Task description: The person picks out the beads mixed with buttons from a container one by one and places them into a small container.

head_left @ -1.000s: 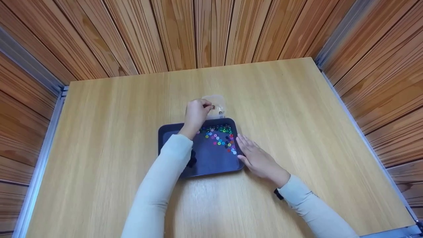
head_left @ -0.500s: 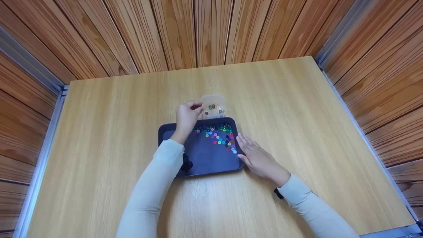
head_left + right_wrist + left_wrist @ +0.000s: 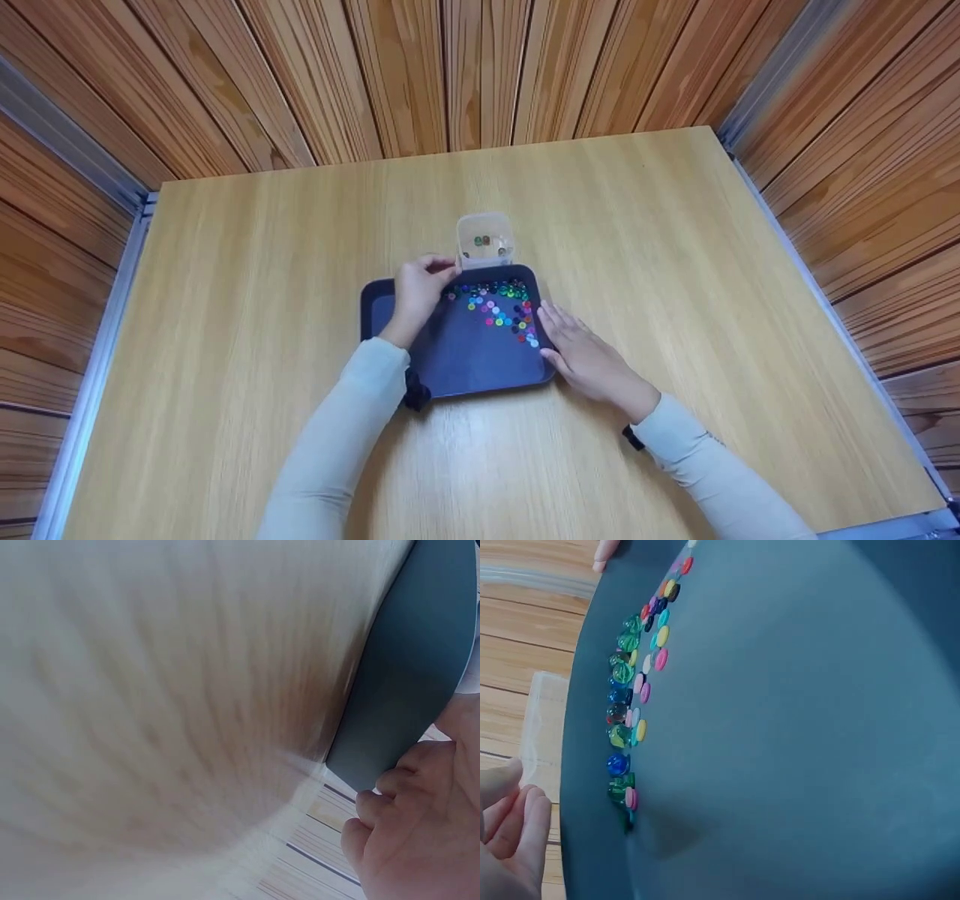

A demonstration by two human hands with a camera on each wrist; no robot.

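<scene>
A dark blue tray (image 3: 472, 367) lies on the table, with glass marbles (image 3: 619, 696) along its far side and colourful buttons (image 3: 499, 321) beside them. Just beyond the far rim stands a small clear plastic container (image 3: 486, 225) with several marbles (image 3: 481, 241) inside. My left hand (image 3: 420, 289) reaches over the tray's far left. Its thumb and fingertips pinch the container's near left corner, as the left wrist view shows. My right hand (image 3: 589, 364) rests against the tray's right side with its fingers extended along the wall; no object is in it.
The wooden table (image 3: 247, 300) extends on all sides of the tray. Plank-patterned walls (image 3: 480, 75) rise behind and at both sides, with metal frame rails (image 3: 97, 352) along the table's edges.
My left hand has drawn back from over the container, down and left to its near corner. A marble near its fingers now lies in the container. My right hand stays put.
</scene>
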